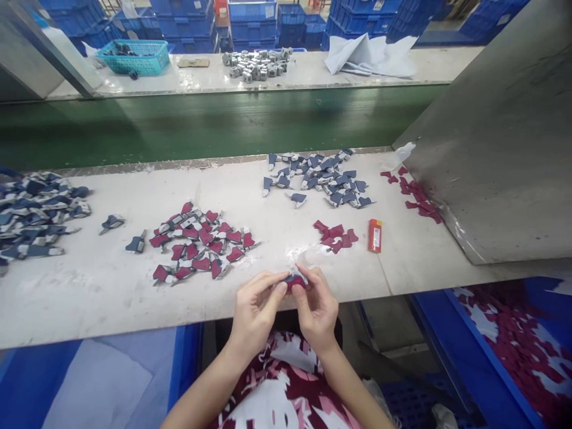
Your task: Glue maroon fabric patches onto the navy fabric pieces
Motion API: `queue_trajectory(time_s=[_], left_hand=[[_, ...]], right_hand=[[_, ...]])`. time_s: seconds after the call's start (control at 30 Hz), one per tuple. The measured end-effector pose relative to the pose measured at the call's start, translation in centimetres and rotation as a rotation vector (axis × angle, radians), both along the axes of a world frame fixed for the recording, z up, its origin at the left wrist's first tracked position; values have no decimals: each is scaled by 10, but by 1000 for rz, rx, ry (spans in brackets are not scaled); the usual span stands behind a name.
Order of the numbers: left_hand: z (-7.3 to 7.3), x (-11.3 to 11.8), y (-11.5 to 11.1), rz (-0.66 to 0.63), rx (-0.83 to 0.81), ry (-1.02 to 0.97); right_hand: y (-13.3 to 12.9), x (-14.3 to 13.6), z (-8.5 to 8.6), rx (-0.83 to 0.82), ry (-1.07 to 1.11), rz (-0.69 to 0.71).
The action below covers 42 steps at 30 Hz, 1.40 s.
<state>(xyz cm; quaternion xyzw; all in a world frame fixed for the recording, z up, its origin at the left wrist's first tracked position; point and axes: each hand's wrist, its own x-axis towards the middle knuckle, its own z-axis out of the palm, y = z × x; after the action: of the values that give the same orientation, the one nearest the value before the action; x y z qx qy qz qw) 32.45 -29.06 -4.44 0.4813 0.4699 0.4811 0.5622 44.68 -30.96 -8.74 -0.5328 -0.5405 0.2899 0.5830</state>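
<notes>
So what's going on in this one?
Someone at a workbench is holding a small maroon, dark-blue and grey part between the fingertips of the left hand and right hand, near the bench's front edge. Maroon-faced parts lie piled to the left of the hands, blue-and-grey parts farther back, and loose maroon pieces just beyond the right hand.

Left fingers (279, 289) and right fingers (300, 293) pinching a maroon-and-navy part (295, 280), piled maroon-faced parts (202, 264), orange lighter (375, 236)
</notes>
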Motion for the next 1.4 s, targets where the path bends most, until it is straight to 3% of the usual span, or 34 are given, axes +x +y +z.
queue_trajectory(time_s=[0.1, 0.2, 0.33, 0.4, 0.47, 0.53, 0.63, 0.73, 0.9, 1.1, 1.23, 1.3, 1.4], left_hand=[[-2, -9, 4, -30, 56, 115], [3, -39, 22, 57, 202, 409], [19, -108, 63, 265, 336, 891], [24, -144, 85, 294, 381, 1106], [27, -169, 103, 213, 417, 1252], [30, -180, 119, 154, 448, 1355], [35, -163, 141, 200, 487, 1409], [34, -117, 166, 118, 485, 1342], [12, -38, 208, -126, 413, 1289], [-8, 1, 236, -233, 402, 1282], [-1, 2, 230, -240, 380, 1252], [5, -2, 210, -227, 374, 1238], [9, -5, 164, -232, 361, 1154]], right_hand=[[2, -1, 2, -6, -47, 46], [2, 4, 6, 112, -212, 28], [7, 20, 2, 308, -401, -335], [12, 29, -2, 266, -467, -429], [17, 34, -7, 176, -513, -390], [22, 35, -12, 110, -534, -303], [27, 31, -21, 78, -588, -231], [30, 28, -31, 95, -650, -234], [32, 31, -36, 168, -643, -327], [31, 30, -34, 367, -579, -402], [22, 31, -48, 492, -409, -473], [16, 31, -58, 479, -322, -566], [10, 32, -67, 440, -234, -681]])
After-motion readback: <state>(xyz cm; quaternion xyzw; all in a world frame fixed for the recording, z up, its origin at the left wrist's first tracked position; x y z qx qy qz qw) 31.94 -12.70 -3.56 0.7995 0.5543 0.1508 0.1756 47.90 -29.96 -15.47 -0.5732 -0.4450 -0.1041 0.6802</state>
